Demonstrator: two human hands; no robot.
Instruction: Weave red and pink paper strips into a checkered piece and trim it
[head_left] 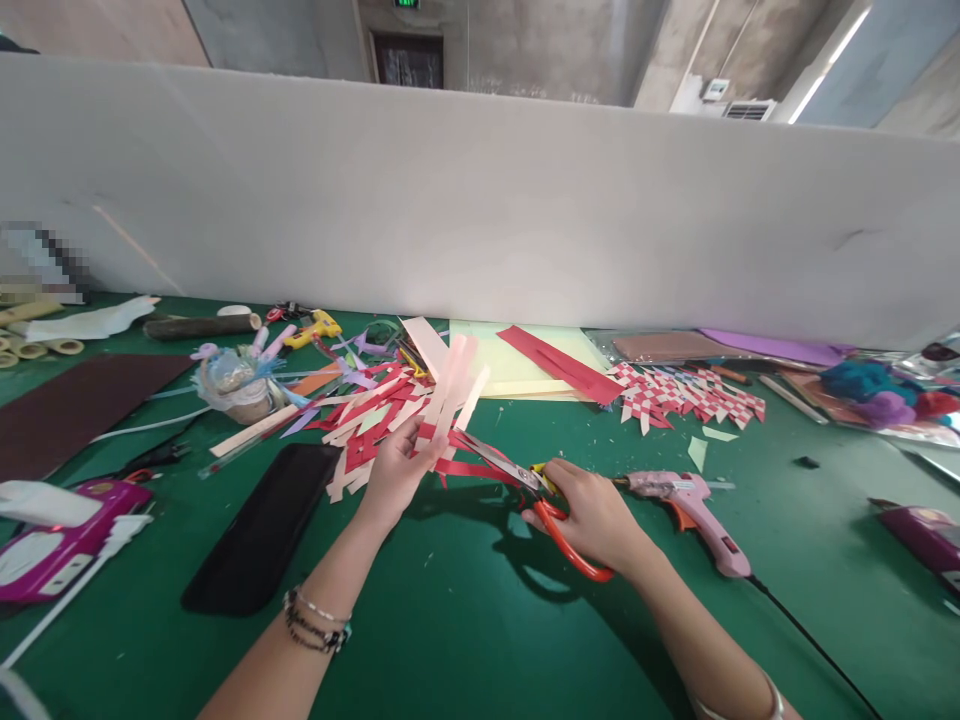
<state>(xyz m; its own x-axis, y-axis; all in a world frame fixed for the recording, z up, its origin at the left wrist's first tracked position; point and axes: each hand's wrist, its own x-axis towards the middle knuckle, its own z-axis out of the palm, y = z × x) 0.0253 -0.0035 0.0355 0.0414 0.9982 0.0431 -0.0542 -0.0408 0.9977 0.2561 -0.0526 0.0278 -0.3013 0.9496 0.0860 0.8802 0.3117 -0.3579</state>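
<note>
Pale pink and red paper strips (452,385) are pinched in my left hand (397,470), fanning upward from the fingers. My right hand (592,510) grips red-handled scissors (559,535), whose blades point left and reach the red strip beside my left fingers. How far the blades are apart is hard to tell. A loose pile of red and pink strips (367,425) lies just behind my left hand. Woven red-and-pink checkered pieces (667,395) rest farther right. Behind the hands, a wide red strip (559,362) lies across pale green sheets (517,355).
A pink glue gun (697,510) with a black cord lies right of my right hand. On the left are a black pouch (262,530), a magenta device (67,540) and a wrapped pot (244,385). A white partition (480,200) stands behind the green table (435,640).
</note>
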